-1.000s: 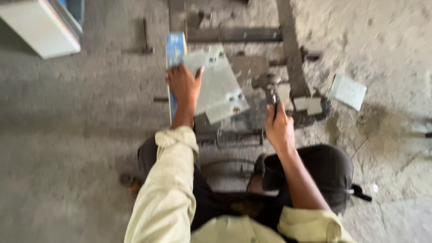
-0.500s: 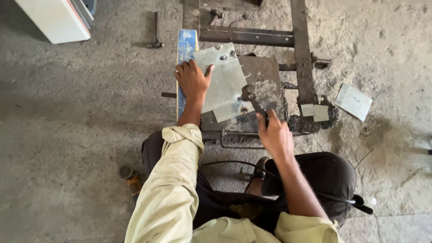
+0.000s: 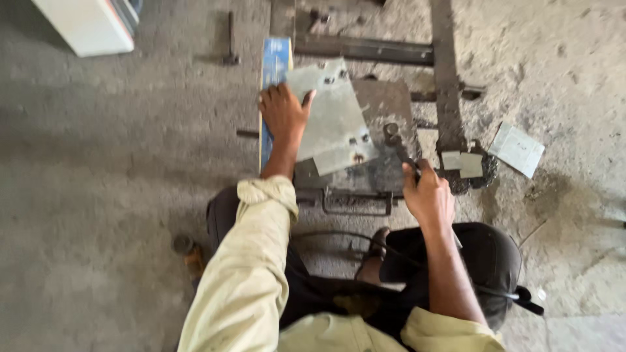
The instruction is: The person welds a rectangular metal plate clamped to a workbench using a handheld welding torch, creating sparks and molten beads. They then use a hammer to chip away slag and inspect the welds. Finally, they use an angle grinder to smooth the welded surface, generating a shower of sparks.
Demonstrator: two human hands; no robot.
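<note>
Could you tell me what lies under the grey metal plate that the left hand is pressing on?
The grey metal plate rests on a darker rusty slab, beside a blue strip. The left hand covers its edge; what lies beneath its middle is hidden.

Two hands show: the left hand (image 3: 282, 112) and the right hand (image 3: 427, 195). One large grey metal plate (image 3: 332, 120), one blue strip (image 3: 274, 62), one hammer (image 3: 229, 39), one white box (image 3: 88, 25), and three small pale plates: (image 3: 517, 148), (image 3: 450, 160), (image 3: 471, 165).

Bare floor (image 3: 117, 195) left lies open; steel bars (image 3: 365, 47) crowd ahead.
</note>
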